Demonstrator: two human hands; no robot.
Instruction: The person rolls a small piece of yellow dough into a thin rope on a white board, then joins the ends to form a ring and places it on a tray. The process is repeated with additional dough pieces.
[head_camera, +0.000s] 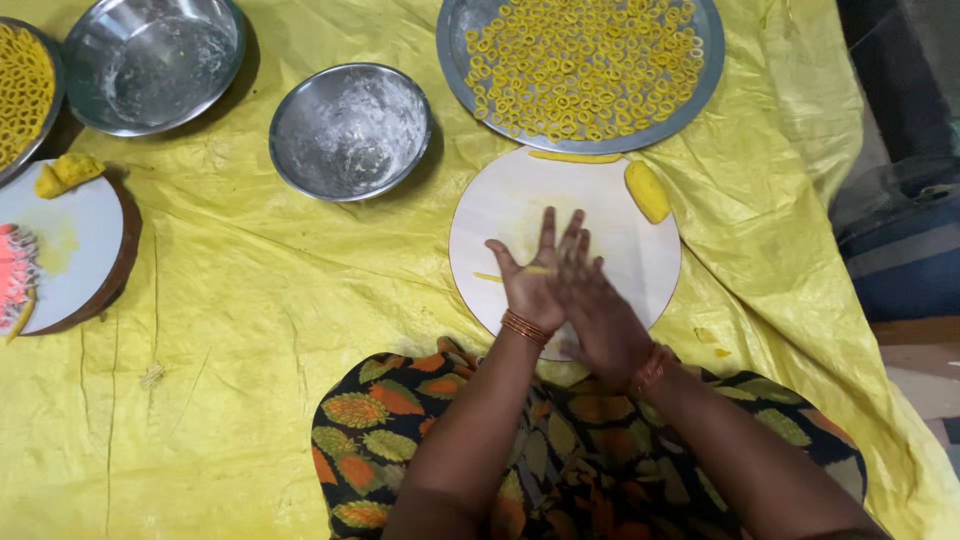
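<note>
Dough rope (492, 276), thin and yellow, lies flat on the round white rolling board (600, 235), most of it hidden under the person's two hands; only a short end shows, sticking out just left of the left hand (530, 275). Both hands lie palm-down on the board with fingers straight and held close together, pinching nothing, the palms pressing on the rope. The right hand (597, 310) overlaps the left one slightly, its fingers blurred. Copper-coloured bangles sit on both wrists.

Under everything spreads a crumpled yellow plastic sheet (250, 300). Beyond the fingertips, at the far edge of the board, stands a wide steel plate (455, 60) filled with small yellow dough rings (585, 65). Farther left of the hands sit two empty steel bowls dusted with flour, the nearer one (350, 130) just past the board's rim, the other (150, 60) well beyond it. At the far left edge lies a second round white board (75, 245) with a lump of yellow dough (67, 172) on its rim, and another plate of rings (20, 90) above it.

On the board itself, to the right of the fingertips, rests an oval dough lump (648, 190), and at the board's far rim a short straight dough stick (575, 157). Close to the person, a leaf-patterned garment (400, 420) covers the lap.
</note>
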